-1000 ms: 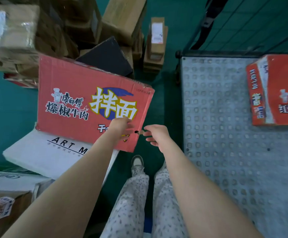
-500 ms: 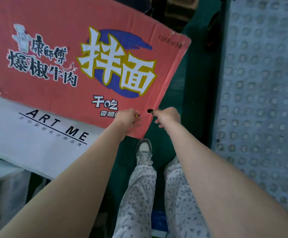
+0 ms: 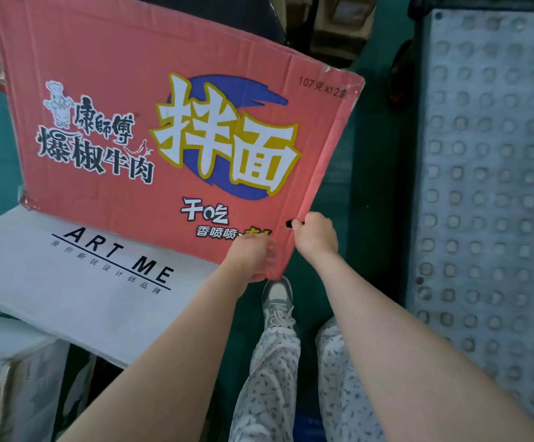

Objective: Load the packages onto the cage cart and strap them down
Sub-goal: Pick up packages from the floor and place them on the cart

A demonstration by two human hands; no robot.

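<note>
Gripping the near corner of the red carton, left hand and right hand both curled on it, we seem about to lift it off the white box onto the cart deck.

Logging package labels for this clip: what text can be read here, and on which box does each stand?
"康師傅": red box, upper left.
"爆椒牛肉": red box, below that.
"拌面": red box, large, centre.
"干吃": red box, lower part.
"香喷喷": red box; the rest is hidden by the left hand.
"107克x12盒": red box, top right corner, small.
"ART ME": white box.
"原创新锐设计师品牌": white box, small line beneath.
Print on the lower-left box: cut off, unreadable.
</note>
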